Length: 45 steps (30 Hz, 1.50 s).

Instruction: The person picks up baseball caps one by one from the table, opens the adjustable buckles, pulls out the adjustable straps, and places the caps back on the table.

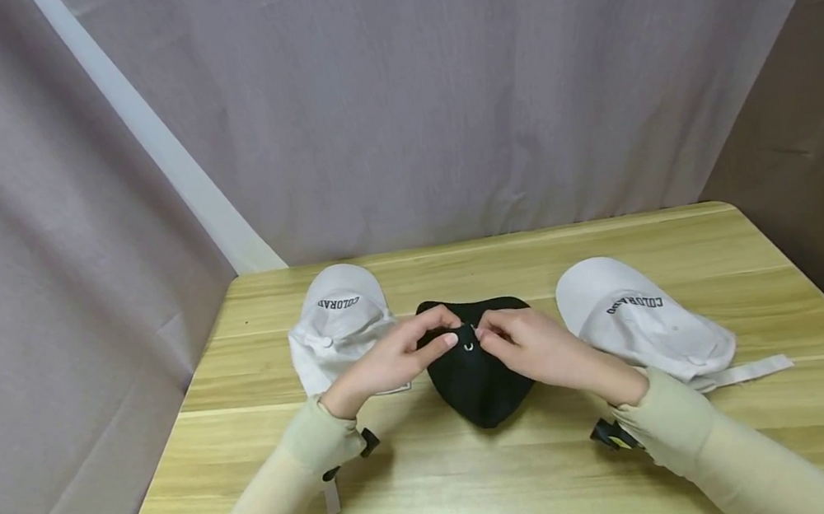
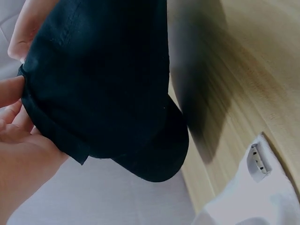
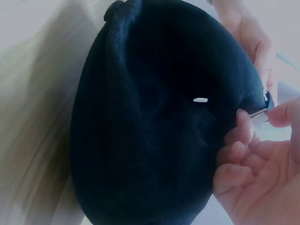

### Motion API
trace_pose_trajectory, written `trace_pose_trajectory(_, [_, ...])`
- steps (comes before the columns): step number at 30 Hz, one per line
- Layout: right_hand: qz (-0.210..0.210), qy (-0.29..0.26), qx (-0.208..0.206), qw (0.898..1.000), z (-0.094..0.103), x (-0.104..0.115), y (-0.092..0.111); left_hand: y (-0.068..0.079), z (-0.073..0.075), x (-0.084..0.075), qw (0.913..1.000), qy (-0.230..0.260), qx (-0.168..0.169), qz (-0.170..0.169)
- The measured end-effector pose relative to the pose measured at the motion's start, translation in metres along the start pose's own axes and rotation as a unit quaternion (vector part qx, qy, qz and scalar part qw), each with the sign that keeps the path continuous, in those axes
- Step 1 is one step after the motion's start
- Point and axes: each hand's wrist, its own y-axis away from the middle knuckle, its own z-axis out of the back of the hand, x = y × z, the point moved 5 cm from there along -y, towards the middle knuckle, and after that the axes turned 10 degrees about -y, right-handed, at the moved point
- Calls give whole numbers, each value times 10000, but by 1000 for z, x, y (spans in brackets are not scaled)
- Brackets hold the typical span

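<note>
A black cap (image 1: 486, 395) is held up over the middle of the table, between the two hands. My left hand (image 1: 399, 359) pinches the cap's edge between thumb and fingers; the left wrist view shows the brim hanging on the far side. Opposite it, my right hand (image 1: 543, 348) pinches a small metal piece (image 3: 258, 113), which looks like a strap buckle, at the same edge. The right wrist view shows the cap's dark fabric and its top button (image 3: 114, 10). Fingers partly hide the strap's end.
To the left lies a white cap (image 1: 340, 322) with dark lettering, its metal buckle (image 2: 259, 159) showing in the left wrist view. Another white lettered cap (image 1: 657, 324) lies to the right, its strap (image 1: 754, 370) stretched out. Grey curtain (image 1: 398, 109) hangs behind the wooden table (image 1: 465, 500).
</note>
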Motion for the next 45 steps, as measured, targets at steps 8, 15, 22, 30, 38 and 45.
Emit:
trace_pose_trajectory(8, [29, 802, -38, 9968, -8, 4, 1, 3, -7, 3, 9999, 80, 102, 48])
trace_pose_trajectory(15, [81, 1170, -58, 9931, -12, 8, 2, 5, -10, 4, 9998, 77, 132, 126])
trace_pose_trajectory(22, [5, 1043, 13, 9945, -11, 7, 3, 4, -13, 8, 9998, 86, 89, 175])
trace_pose_trajectory(30, [-40, 770, -25, 9970, -9, 4, 3, 3, -13, 7, 9998, 137, -2, 158])
trace_pose_trajectory(38, [-80, 90, -183, 9998, 6, -2, 4, 2, -11, 5, 9979, 635, 63, 63])
trace_pose_trajectory(45, [-249, 134, -174, 9994, 7, -4, 2, 2, -11, 7, 9955, 898, 193, 226])
